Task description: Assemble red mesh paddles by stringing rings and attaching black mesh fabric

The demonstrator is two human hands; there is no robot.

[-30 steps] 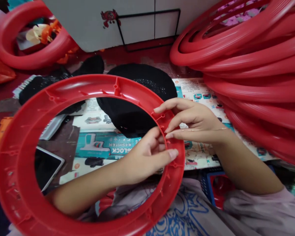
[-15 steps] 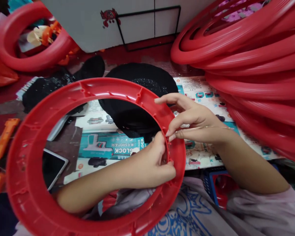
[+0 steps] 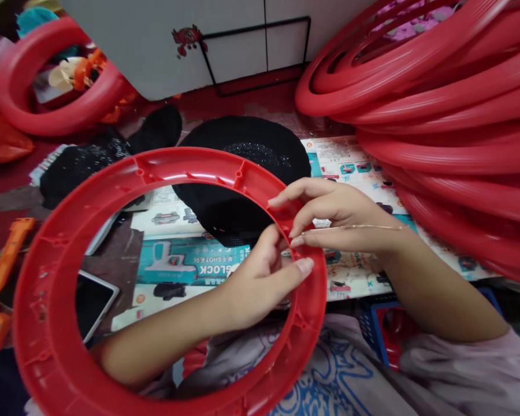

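Observation:
A large red plastic ring [image 3: 52, 323], its hollow ribbed side facing me, is tilted over my lap. My left hand [image 3: 257, 277] reaches through its centre opening and grips the right-hand inner rim, thumb laid across the channel and fingers partly hidden behind the rim. My right hand [image 3: 338, 219] is at the same spot from the right, thumb and index fingertip pinched at the inner rim, other fingers loosely bent. A thin gold-coloured wire [image 3: 359, 226] runs from that pinch along the hand toward the wrist. Its other end cannot be made out.
Black fabric items [image 3: 242, 138] and a printed cardboard sheet [image 3: 169, 260] lie beyond the ring. Many red rings [image 3: 450, 115] are stacked at right. An orange tool-like frame [image 3: 4, 277], a white-edged tablet [image 3: 97, 300] and a blue basket [image 3: 370, 329] are nearby.
My left thumb has moved up along the ring's channel, closer to the right fingertips. My right hand has lowered slightly and stays pinched at the inner rim. The view has shifted a little.

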